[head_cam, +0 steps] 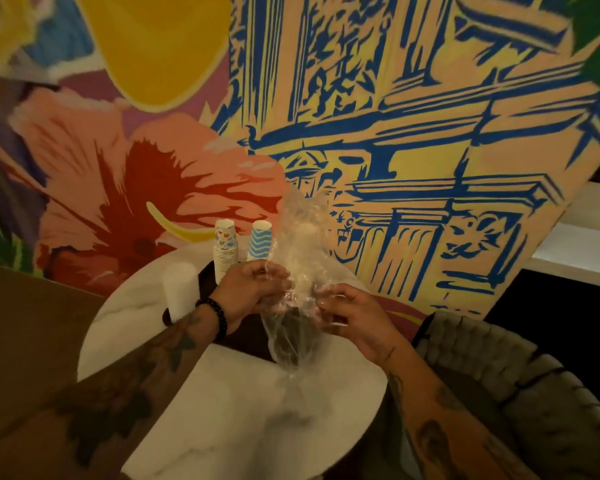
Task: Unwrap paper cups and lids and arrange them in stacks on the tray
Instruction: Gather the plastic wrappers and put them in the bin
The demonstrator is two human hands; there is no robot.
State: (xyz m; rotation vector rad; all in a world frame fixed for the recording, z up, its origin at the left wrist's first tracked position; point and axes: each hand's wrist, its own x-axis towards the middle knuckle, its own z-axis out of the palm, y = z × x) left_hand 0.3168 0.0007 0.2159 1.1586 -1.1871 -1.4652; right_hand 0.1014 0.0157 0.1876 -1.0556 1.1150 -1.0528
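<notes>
**Wrapper stretched over the counter**

Above the white counter, left hand and right hand each pinch the clear plastic wrap with curled fingers. They are probably tearing it open in front of the dark tray, where two cup stacks stand upright.

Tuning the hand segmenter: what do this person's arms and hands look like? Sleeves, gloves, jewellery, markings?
No gloves or sleeves in view: left hand, right hand and both forearms are bare. A black beaded bracelet circles the left wrist. Dark tattoos mark the left forearm and right forearm. Rings: too blurred to tell.
</notes>
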